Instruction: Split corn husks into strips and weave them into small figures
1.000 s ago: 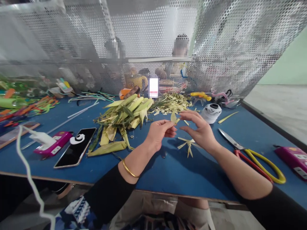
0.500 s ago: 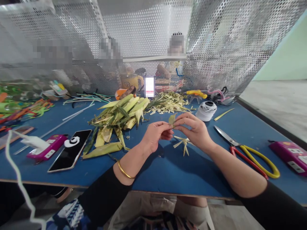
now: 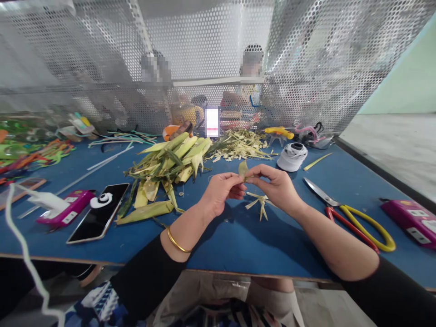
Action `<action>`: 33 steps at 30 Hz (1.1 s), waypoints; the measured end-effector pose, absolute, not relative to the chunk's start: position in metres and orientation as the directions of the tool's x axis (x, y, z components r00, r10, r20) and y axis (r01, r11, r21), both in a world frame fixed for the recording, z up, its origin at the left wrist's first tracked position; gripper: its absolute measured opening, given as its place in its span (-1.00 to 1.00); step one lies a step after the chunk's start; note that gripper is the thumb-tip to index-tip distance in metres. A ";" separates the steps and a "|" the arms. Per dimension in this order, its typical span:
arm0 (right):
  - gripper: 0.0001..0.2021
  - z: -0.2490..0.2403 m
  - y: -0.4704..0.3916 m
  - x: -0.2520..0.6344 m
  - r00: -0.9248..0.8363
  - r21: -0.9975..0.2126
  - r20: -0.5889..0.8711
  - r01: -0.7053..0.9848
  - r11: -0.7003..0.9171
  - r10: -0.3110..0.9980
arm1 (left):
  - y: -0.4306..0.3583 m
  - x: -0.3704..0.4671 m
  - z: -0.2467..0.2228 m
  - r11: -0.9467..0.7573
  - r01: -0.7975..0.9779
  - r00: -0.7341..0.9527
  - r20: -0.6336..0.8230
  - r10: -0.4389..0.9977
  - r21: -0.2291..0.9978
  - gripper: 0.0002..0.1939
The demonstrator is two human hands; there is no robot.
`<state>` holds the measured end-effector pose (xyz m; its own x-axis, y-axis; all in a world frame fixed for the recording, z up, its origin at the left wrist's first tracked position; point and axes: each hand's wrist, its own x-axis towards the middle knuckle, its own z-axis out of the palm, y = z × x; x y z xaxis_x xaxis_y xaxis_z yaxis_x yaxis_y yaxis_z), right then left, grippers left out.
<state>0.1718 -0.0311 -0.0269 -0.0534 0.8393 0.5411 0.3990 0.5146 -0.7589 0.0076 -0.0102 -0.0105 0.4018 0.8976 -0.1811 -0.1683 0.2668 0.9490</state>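
Note:
Between my two hands is a small piece of corn husk (image 3: 243, 168), its pale green tip standing up above the fingertips. My left hand (image 3: 225, 188) pinches its lower end with thumb and forefinger, the other fingers curled. My right hand (image 3: 272, 186) pinches the same piece from the right side. Just below the hands, a little star-shaped bundle of husk strips (image 3: 260, 202) lies on the blue table (image 3: 238, 254). A heap of corn husks (image 3: 177, 159) lies to the left of my hands, and cut husk scraps (image 3: 241, 145) are piled behind them.
Scissors (image 3: 340, 204) with red and yellow handles lie open at the right, near a white thread spool (image 3: 292, 157). Purple power strips (image 3: 66, 209) sit at both sides. A phone (image 3: 98, 215) lies at left. A perforated screen (image 3: 211, 45) stands behind, with people beyond it.
Almost nothing differs. My right hand's fingers have drawn slightly closer together on the husk piece, and the whole view has shifted a little.

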 end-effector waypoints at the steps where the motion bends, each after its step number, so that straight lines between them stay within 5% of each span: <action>1: -0.91 -0.027 -0.032 0.172 -0.057 -0.740 0.557 0.419 0.526 0.829 | -0.010 0.008 -0.011 0.266 -0.169 0.399 -0.181 0.899 0.949 -0.84; 7: -0.88 -0.024 -0.033 0.170 -0.091 -0.665 0.617 0.471 0.579 0.782 | -0.012 0.010 -0.013 0.251 -0.202 0.342 -0.172 0.924 0.947 -0.90; 22: -0.88 -0.031 -0.030 0.169 0.026 -0.836 0.425 0.394 0.382 0.905 | -0.017 0.017 -0.014 -0.004 -0.048 0.234 0.015 0.972 0.999 -0.88; 33: -0.88 -0.030 -0.029 0.167 -0.001 -0.812 0.498 0.350 0.467 0.867 | -0.015 0.016 -0.015 0.003 -0.062 0.228 0.012 0.974 0.998 -0.89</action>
<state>0.1673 -0.0292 -0.0304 -0.0014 0.8673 0.4978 0.3503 0.4667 -0.8121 0.0162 -0.0149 -0.0152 0.2281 0.9736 0.0116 -0.0617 0.0026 0.9981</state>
